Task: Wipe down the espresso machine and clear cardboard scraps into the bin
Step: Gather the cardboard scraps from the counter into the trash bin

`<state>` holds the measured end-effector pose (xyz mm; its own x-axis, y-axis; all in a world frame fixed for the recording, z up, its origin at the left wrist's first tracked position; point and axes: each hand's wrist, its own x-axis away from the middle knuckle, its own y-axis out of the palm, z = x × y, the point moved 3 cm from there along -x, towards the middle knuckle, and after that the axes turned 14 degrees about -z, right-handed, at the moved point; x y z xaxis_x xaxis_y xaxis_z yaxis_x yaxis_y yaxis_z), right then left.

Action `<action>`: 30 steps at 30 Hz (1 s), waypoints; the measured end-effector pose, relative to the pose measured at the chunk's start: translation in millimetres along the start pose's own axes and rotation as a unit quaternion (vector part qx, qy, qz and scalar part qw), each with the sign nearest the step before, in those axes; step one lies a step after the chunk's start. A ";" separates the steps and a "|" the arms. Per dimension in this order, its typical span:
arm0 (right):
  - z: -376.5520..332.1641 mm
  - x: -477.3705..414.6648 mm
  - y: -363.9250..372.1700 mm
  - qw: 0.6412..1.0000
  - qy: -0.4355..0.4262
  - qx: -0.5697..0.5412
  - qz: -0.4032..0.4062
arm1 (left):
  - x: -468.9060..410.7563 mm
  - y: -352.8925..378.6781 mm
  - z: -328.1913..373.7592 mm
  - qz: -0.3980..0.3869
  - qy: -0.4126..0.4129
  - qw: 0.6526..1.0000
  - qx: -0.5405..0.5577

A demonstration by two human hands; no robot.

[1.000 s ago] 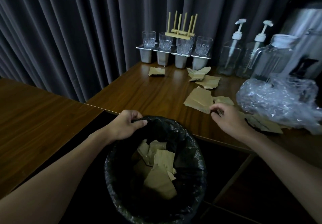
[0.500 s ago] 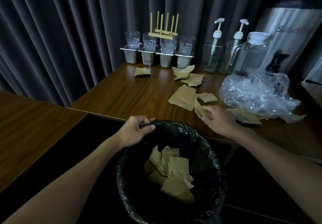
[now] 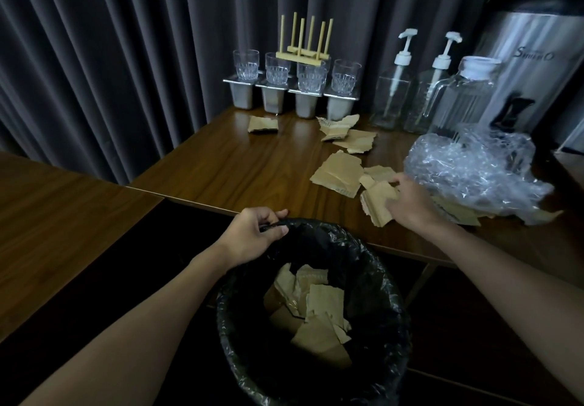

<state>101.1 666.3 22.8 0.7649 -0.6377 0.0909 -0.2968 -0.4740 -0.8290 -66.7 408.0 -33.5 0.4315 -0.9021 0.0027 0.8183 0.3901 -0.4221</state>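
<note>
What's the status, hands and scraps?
Left hand grips rim of black-lined bin. Right hand holds torn brown cardboard scrap. Crumpled clear plastic wrap overlies more scraps.

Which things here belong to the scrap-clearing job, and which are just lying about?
In the job:
left hand gripping the bin liner rim
right hand holding a cardboard scrap
loose scraps on the table
binned scraps

Lying about:
four glasses
two pump bottles
glass jug
clear plastic wrap
wooden peg rack
steel urn

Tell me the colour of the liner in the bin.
Black: the bin liner is glossy black plastic, seen best in the head view, the only one.
</note>
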 end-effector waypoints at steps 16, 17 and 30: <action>-44.6 40.7 12.3 0.955 -0.139 -0.178 -0.194 | -1.3 -2.5 2.4 0.005 -0.004 0.999 0.041; -41.7 33.2 14.3 0.964 -0.137 -0.155 -0.165 | -1.3 -2.3 2.3 0.007 -0.003 0.999 0.041; -35.5 -16.6 47.1 0.977 -0.132 0.153 -0.073 | -2.2 -4.7 0.8 -0.001 -0.018 0.999 0.043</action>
<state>54.1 633.0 1.9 0.9186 -0.3801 0.1079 -0.0205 -0.3187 -0.9476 -71.2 408.3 -30.8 0.4420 -0.8962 0.0366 0.8482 0.4044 -0.3422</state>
